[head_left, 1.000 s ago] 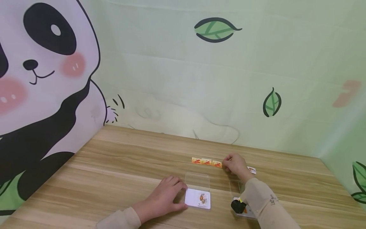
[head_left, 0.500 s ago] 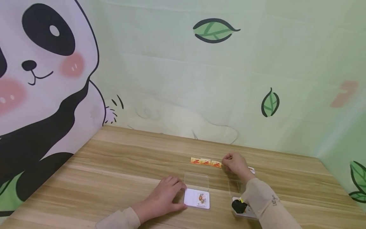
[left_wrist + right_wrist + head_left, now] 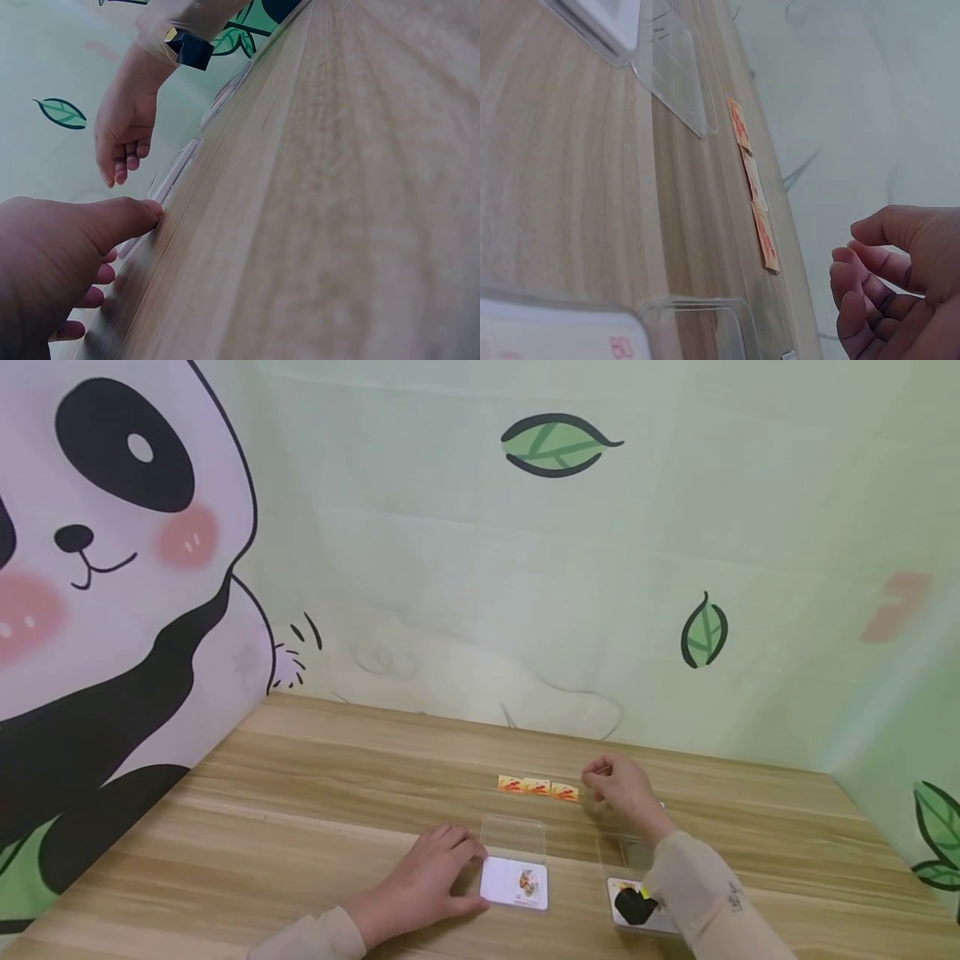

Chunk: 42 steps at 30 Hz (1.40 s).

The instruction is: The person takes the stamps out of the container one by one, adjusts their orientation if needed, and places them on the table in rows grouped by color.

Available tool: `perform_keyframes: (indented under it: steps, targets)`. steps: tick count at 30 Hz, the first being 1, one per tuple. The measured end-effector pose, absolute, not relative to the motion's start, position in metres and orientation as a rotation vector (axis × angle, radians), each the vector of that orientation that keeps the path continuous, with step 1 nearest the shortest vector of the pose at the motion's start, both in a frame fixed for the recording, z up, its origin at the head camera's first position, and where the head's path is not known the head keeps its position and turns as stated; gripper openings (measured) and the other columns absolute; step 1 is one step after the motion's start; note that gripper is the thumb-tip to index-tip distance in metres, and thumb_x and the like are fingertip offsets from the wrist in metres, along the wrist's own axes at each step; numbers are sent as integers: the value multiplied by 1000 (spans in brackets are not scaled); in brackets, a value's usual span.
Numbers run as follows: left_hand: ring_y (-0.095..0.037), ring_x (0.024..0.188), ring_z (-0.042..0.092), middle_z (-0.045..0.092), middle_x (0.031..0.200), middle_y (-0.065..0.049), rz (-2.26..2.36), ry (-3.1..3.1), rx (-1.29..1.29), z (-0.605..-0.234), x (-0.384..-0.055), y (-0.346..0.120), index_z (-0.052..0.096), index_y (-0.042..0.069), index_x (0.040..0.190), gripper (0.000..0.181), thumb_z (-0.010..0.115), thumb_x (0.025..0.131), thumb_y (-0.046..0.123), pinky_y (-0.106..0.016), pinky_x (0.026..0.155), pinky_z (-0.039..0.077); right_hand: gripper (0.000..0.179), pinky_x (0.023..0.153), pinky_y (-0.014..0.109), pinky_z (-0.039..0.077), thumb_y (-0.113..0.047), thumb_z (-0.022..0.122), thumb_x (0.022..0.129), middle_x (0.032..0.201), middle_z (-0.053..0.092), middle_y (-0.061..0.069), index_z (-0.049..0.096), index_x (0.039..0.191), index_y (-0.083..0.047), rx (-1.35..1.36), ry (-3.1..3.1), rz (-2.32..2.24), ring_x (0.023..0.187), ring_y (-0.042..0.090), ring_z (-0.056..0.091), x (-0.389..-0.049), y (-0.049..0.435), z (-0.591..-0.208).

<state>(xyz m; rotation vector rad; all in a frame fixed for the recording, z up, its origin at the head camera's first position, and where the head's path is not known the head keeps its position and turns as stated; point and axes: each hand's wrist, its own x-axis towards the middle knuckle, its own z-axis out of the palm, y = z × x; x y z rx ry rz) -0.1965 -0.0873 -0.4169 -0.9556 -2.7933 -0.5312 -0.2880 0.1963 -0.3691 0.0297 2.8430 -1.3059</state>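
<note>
Hands apart. Left hand (image 3: 427, 877) at left edge of box (image 3: 497, 882), thumb and fingertip near its corners, likely steadying it; cannot tell if gripping or merely resting. Right hand (image 3: 624, 787) above wooden table (image 3: 322, 810), just beyond row's right end, fingers curled; cannot tell if pinching anything. Three orange cards (image 3: 537, 787) lie behind box, end to end, probably for easy viewing; long axis left-right, right end slightly nearer person.

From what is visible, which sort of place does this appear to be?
Probably an indoor play corner or a decorated booth, judging by the large black-and-white cartoon panda, the pale green wall covering with printed leaves and the light-brown wood-grain tabletop.
</note>
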Motion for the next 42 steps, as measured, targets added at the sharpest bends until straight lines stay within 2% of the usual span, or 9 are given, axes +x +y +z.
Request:
perform_keyframes:
  steps: [8,16,30,42]
  targets:
    - [-19,113,51,59,116,0,-528,-2801,-944,-417,-197,-88,62,15,113,46,74,79,43,-42,104,40,16,55,26,47,-11,60,91,88,63,14,62,102,0,-45,2869,-1304,65,13,56,-282,193,-363]
    - [-19,112,52,59,114,1,-521,-2787,-949,-419,-198,-88,62,15,112,46,74,79,44,-42,104,40,13,53,22,44,-11,61,91,83,61,8,62,100,-1,-84,2894,-1314,65,12,55,-275,189,-358]
    - [-19,111,52,59,112,1,-510,-2761,-960,-419,-197,-87,63,14,110,45,74,78,44,-42,104,40,13,57,24,47,-12,62,91,87,64,9,62,99,-2,-186,2926,-1333,70,15,57,-255,186,-350]
    - [-18,110,52,59,111,2,-515,-2751,-962,-420,-197,-87,63,15,110,44,75,78,43,-41,103,41,12,57,21,46,-11,63,91,89,66,9,62,98,-2,-319,2927,-1388,69,11,55,-237,183,-346]
